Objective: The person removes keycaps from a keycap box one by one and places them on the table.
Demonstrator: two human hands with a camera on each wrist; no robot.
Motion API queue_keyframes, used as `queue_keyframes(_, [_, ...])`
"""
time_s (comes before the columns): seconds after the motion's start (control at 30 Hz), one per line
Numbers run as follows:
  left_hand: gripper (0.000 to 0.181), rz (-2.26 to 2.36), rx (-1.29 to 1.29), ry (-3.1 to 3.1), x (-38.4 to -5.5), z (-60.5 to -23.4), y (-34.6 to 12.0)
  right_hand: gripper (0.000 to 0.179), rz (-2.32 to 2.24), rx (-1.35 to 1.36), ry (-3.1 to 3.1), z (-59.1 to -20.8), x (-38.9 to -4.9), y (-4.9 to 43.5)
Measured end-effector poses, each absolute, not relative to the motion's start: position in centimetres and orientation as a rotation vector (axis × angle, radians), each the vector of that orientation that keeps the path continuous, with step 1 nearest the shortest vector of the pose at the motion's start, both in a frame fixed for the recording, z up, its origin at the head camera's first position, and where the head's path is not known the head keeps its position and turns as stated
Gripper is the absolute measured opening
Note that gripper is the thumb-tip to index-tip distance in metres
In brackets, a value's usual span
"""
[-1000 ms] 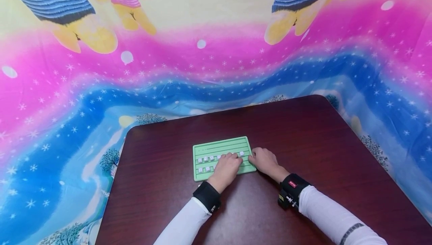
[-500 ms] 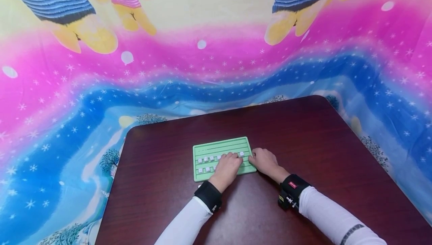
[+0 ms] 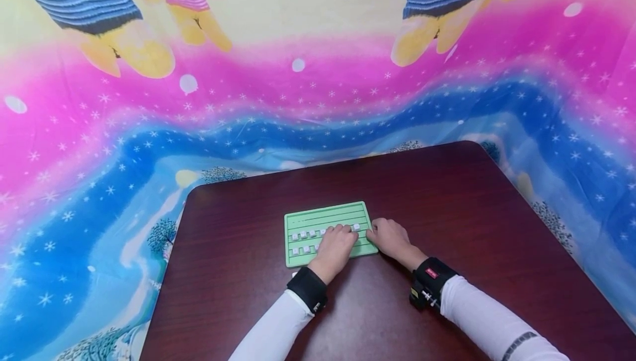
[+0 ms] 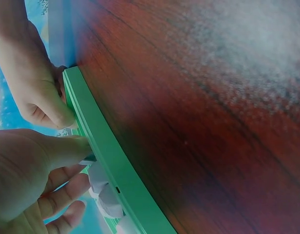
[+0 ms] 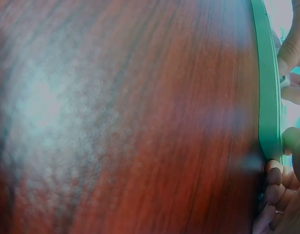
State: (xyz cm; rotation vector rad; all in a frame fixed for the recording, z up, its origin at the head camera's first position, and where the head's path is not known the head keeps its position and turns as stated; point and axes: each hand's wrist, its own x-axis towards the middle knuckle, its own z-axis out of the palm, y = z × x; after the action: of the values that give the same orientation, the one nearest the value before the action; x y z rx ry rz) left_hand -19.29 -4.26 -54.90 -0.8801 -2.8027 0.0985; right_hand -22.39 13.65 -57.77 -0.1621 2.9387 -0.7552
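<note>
A light green grooved board [image 3: 325,214] lies on the table, bearing two rows of small white cubes [image 3: 303,234] with faint marks on them. My left hand [image 3: 335,248] reaches over its near right part and hides several cubes. In the right wrist view, that hand's thumb [image 5: 289,56] and a finger pinch a small white cube [image 5: 285,81], mostly covered. My right hand [image 3: 391,238] grips the board's right edge, thumb on top and the other fingers curled at the side. More white cubes [image 4: 110,201] sit beside my left fingers in the left wrist view.
The dark reddish-brown table [image 3: 238,295] reflects light near its front. A small white piece [image 3: 294,274] shows beside the left wristband, just off the board's near edge. Behind the table hangs a printed cloth [image 3: 298,90] with bears and snowflakes.
</note>
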Motion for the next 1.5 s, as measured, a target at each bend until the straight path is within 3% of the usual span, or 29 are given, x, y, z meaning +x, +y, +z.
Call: queue_keyframes(1.5, [0.002,0.065,-0.832,-2.771,-19.4,-54.41,-4.35,0.04,-0.786,-0.179,2.952,-57.54,-22.18,13.7])
